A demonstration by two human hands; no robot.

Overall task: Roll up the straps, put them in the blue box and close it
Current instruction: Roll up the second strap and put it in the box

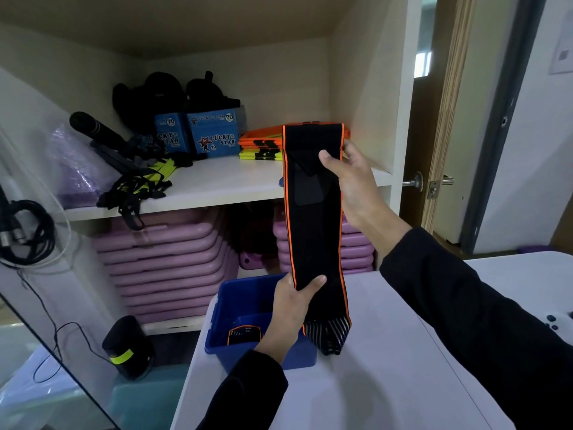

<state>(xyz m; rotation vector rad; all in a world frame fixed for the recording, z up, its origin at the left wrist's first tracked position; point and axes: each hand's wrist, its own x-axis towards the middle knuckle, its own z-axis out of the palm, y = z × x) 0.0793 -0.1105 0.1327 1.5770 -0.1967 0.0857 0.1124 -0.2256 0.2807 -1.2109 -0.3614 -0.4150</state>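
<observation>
A long black strap (pixel 313 231) with orange edges hangs upright in front of me, stretched between both hands. My right hand (pixel 352 184) pinches it near the top, thumb across the front. Lower down, my left hand (pixel 293 308) grips its left edge. The strap's striped end (pixel 328 335) rests on the white table. An open blue box (pixel 245 293) stands at the table's left edge, behind my left hand. One rolled black-and-orange strap (pixel 245 335) lies inside it. No lid is visible.
The white table (pixel 387 367) fills the lower right. Behind it stands a white shelf (pixel 223 184) with blue "Lucky Star" boxes (pixel 214 138), black bags, yellow and orange straps. Stacked pink mats (pixel 167 268) fill the lower shelf. A door (pixel 434 150) stands at right.
</observation>
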